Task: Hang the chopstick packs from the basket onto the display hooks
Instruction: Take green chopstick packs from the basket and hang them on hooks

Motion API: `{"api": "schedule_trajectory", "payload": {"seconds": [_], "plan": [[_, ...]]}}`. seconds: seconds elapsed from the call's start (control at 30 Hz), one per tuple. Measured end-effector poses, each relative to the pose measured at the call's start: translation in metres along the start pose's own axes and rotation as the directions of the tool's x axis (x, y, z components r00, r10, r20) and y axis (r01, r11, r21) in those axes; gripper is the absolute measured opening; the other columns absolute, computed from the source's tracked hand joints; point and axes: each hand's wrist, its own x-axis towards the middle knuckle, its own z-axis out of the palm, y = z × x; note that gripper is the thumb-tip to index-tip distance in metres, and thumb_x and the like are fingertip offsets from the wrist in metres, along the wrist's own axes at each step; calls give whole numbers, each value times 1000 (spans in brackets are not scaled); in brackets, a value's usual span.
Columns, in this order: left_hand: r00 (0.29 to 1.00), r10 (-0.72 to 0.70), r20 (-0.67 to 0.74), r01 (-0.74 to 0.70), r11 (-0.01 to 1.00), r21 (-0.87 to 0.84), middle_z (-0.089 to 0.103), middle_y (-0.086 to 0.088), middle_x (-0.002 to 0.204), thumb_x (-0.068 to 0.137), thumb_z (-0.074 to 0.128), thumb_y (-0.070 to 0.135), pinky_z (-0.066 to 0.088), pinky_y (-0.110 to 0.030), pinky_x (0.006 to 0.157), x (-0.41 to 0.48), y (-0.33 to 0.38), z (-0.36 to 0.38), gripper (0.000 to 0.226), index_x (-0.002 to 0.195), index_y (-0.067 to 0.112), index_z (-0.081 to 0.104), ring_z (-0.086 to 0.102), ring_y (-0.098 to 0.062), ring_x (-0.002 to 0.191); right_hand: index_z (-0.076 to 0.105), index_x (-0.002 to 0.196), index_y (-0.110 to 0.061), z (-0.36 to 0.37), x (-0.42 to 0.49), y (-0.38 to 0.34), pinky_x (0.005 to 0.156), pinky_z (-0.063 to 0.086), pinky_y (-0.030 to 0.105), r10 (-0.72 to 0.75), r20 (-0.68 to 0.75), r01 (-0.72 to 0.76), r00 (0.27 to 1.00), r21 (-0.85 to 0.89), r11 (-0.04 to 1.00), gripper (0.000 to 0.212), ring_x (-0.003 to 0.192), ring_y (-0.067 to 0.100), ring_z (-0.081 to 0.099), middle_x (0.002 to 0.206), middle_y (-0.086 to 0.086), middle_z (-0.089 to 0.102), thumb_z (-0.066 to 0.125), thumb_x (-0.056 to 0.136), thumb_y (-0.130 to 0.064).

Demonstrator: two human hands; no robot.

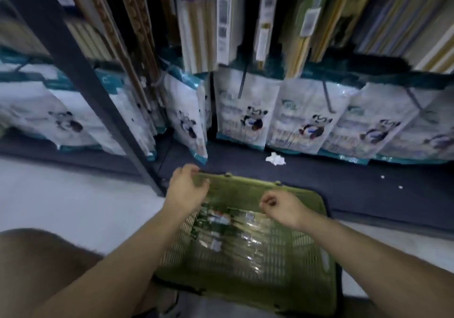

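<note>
A green slatted basket point(304, 290) stands on the floor in front of me. Several shiny chopstick packs point(228, 229) lie flat inside it. My left hand point(188, 190) hovers at the basket's far left rim with loosely curled fingers; the blur hides whether it touches the rim. Over the far right part of the basket, my right hand point(280, 207) is curled into a loose fist and holds nothing. Long chopstick packs point(196, 23) hang from the display above. Dark metal hooks point(242, 84) stick out below them.
White bags with a panda print point(248, 113) hang in a row along the bottom of the display. A dark upright post point(81, 72) slants down to the basket's left. A crumpled white scrap point(275, 158) lies on the dark base. My knee point(36, 263) is at bottom left.
</note>
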Motion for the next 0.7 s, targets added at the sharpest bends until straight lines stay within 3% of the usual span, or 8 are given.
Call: {"api": "schedule_trajectory", "payload": {"seconds": [0.07,0.13,0.27,0.37,0.47,0.53,0.63,0.7], "plan": [[997,-73,-32,76,988,135,52,-17,130,91,70,34,46,-47,101,0,-37,6,50,131,10,54,52,-38,121,70,84,-15,43,16,25,65,44,26,61,67,-60,996,-30,998,12,76,17,60,82,8,70,65,93,-9],[989,-149,-15,149,975,165,52,-20,132,93,65,41,45,-49,102,-1,-66,12,54,134,9,50,49,-42,125,74,91,-12,84,30,51,62,40,23,126,99,-122,987,-48,991,9,79,17,61,89,11,73,66,93,-7],[980,-193,58,190,980,58,58,-19,135,100,54,47,47,-48,102,2,-97,24,54,142,14,43,55,-41,123,73,93,1,146,54,92,75,48,33,201,165,-183,966,-120,976,11,93,30,65,97,20,71,63,92,3],[992,-120,32,119,993,15,63,-11,129,101,56,44,51,-48,96,-2,-111,30,48,141,20,44,61,-34,115,69,97,-15,174,66,105,74,50,33,150,229,-91,962,-248,965,5,94,29,66,95,10,69,68,93,-15],[996,-91,-13,91,996,-26,68,1,112,100,57,43,53,-40,80,-3,-118,32,38,133,28,47,67,-20,95,65,117,-25,189,70,103,69,36,28,87,229,5,970,-376,927,31,95,22,60,104,-1,59,71,90,-38],[994,-102,-32,100,993,-59,67,11,95,99,56,43,48,-34,67,-1,-119,35,28,124,31,48,65,-8,78,59,130,-24,198,74,101,75,39,28,55,208,50,977,-469,882,49,109,25,57,121,2,54,71,88,-45],[991,-118,-56,113,990,-85,66,13,87,98,57,41,53,-37,66,1,-119,37,20,115,35,47,65,-8,72,49,141,-22,207,78,99,95,47,39,71,187,51,980,-576,816,65,124,29,48,133,8,47,72,86,-47],[990,-127,-65,121,988,-92,67,14,87,98,57,41,56,-39,68,2,-119,38,19,114,36,47,66,-9,73,46,142,-20,210,79,100,97,47,42,94,153,10,984,-573,820,67,125,32,47,137,10,44,74,86,-43]]}}
